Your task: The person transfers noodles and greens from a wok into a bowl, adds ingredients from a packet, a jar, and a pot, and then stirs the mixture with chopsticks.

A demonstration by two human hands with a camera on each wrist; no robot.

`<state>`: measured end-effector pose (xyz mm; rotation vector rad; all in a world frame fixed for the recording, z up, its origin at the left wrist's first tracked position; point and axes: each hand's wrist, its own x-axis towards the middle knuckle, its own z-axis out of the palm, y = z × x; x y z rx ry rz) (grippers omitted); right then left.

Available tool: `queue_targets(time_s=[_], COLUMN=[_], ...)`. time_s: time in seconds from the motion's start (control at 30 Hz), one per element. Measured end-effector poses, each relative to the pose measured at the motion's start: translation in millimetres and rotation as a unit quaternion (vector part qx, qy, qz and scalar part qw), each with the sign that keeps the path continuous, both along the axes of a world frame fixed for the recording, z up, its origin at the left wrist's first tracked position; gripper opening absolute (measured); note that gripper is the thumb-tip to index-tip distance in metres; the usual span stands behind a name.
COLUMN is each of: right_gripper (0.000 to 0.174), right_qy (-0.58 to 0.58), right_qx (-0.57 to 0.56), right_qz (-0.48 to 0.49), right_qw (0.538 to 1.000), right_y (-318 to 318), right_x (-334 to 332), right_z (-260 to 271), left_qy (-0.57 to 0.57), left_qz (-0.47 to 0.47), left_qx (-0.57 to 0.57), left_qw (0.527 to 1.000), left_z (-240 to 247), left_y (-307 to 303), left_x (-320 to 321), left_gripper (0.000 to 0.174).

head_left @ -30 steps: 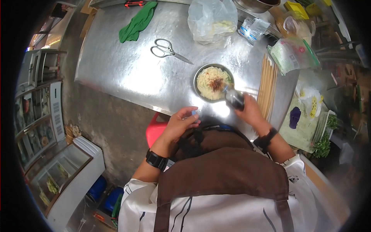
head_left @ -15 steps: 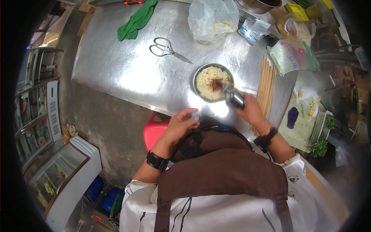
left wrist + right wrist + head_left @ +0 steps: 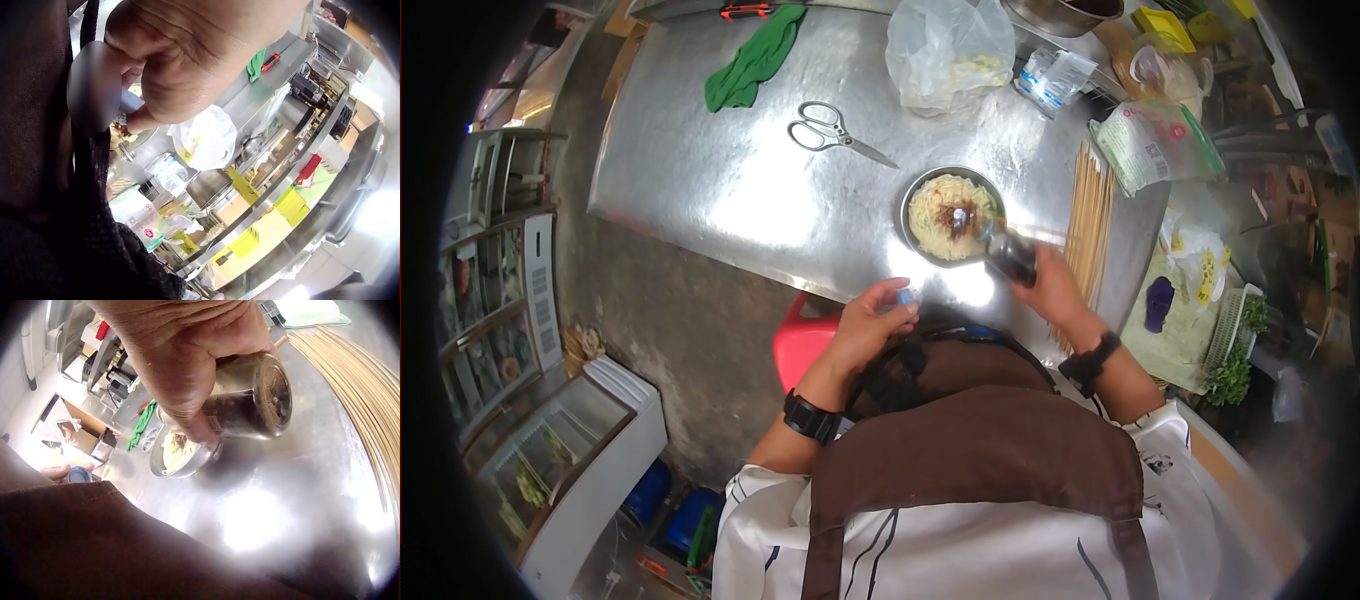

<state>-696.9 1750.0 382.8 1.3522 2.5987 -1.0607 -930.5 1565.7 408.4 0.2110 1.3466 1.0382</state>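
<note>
Your steel table point(image 3: 730, 190) leaves open room left of the bowl point(image 3: 908, 232), which sits centre-frame near the front edge, skewers point(image 3: 1090, 220) close on its right. Your right hand point(image 3: 1055, 290) stays clamped on the dark bottle point(image 3: 1008, 257) tipped at the bowl's rim, and the brown patch on the noodles point(image 3: 928, 222) has darkened, so sauce is landing; your left hand point(image 3: 865, 325), apart, pinches the blue cap point(image 3: 905, 296).

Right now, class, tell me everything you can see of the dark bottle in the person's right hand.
The dark glass-looking bottle holds dark liquid and has a round, flat base facing the wrist camera. It is tipped neck-down toward the round metal bowl of pale noodles, above the shiny steel table. The right hand grips it, fingers wrapped round its body.
</note>
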Motion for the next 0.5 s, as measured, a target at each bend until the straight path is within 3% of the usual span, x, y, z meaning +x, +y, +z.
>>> queue_targets(time_s=[0.17,0.27,0.37,0.5], right_gripper=[0.067,0.067,0.067,0.065], right_qy=[0.072,0.117,0.15,0.161], right_qx=[-0.018,-0.037,-0.044,-0.008], right_qz=[0.012,0.022,0.048,0.056], right_qw=[0.997,0.992,0.987,0.985], right_y=[-5.9,-11.5,-13.7,-17.7], right_x=[3.0,0.2,-2.4,-1.4], right_z=[8.7,16.8,22.9,25.5], left_qy=[0.14,0.16,0.277,0.336], left_qz=[0.021,0.016,-0.074,-0.098], left_qx=[0.073,0.127,0.148,0.155], left_qw=[0.987,0.979,0.947,0.924], left_z=[5.8,20.5,34.7,31.9], left_y=[14.7,34.8,51.6,56.6], left_x=[6.3,10.7,13.0,13.9], left_gripper=[0.045,0.045,0.043,0.044])
